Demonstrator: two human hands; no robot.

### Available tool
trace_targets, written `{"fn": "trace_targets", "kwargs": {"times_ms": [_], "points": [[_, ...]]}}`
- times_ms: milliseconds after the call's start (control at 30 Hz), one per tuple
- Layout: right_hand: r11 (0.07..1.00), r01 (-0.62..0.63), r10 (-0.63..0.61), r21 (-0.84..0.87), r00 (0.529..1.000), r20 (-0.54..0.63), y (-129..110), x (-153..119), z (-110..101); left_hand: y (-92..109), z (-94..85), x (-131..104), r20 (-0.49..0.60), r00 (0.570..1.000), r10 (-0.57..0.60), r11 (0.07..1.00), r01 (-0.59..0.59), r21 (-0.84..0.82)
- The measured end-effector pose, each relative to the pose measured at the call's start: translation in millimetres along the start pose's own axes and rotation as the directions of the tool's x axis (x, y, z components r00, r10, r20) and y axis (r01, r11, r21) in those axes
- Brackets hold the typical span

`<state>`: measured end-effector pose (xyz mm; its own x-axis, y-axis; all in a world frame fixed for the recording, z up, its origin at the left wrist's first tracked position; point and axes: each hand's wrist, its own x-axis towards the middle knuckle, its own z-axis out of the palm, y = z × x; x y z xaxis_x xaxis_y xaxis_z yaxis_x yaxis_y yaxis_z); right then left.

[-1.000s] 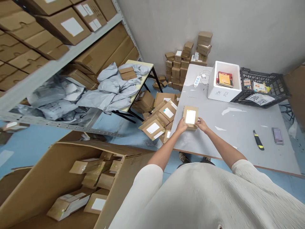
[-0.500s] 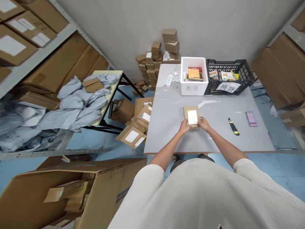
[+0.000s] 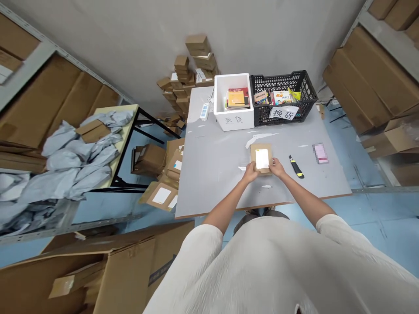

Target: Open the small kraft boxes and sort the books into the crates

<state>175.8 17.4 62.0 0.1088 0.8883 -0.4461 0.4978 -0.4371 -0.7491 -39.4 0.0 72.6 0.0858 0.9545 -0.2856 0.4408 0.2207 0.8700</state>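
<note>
A small cardboard box (image 3: 261, 171) with a white label on top is on or just above the grey table (image 3: 209, 183). My left hand (image 3: 251, 172) grips its lower left corner, and my right hand (image 3: 276, 167) grips its right side. Both hands have their fingers closed on the edges. To the right of my right hand lies a black and yellow box cutter (image 3: 296, 167). Beyond it is a pink, blurred-out flat object (image 3: 320, 153).
At the table's back stand a white foam box (image 3: 234, 121) and a black plastic crate (image 3: 278, 118), both holding books. A power strip (image 3: 204, 111) lies beside them. Cardboard boxes (image 3: 163, 194) are piled left of the table; grey parcels (image 3: 70, 157) cover a side table. A large carton (image 3: 131, 270) stands lower left.
My view has turned to the right, so the table and its contents appear shifted left and slightly tilted. Both hands keep hold of the cardboard box.
</note>
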Motion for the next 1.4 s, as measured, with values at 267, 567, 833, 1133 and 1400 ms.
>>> {"fn": "trace_targets", "kwargs": {"times_ms": [267,567,833,1133,1400], "points": [[0.994,-0.088,0.083,0.059,0.994,0.07,-17.4,-10.8,12.6,-1.1,-37.4,12.0,0.037,0.996,-0.082,0.995,0.084,-0.051],[0.963,0.207,-0.217,-0.172,0.975,-0.037,-31.0,19.5,-7.0,-28.3,-39.3,-3.4,-0.228,0.915,-0.334,0.94,0.34,-0.014],[0.917,0.257,-0.234,-0.304,0.966,0.111,-46.1,55.6,-20.9,-24.4,-29.5,5.0,-0.234,0.893,-0.385,0.923,0.368,-0.111],[0.859,0.274,-0.242,-0.432,0.962,0.128,-32.4,62.8,-50.0,-12.7,-12.7,32.7,-0.234,0.918,-0.32,0.942,0.281,-0.184],[0.929,0.104,-0.063,-0.356,0.99,0.123,-2.9,65.3,-76.1,1.8,-2.9,46.5,-0.227,0.933,-0.279,0.946,0.225,-0.234]]}}
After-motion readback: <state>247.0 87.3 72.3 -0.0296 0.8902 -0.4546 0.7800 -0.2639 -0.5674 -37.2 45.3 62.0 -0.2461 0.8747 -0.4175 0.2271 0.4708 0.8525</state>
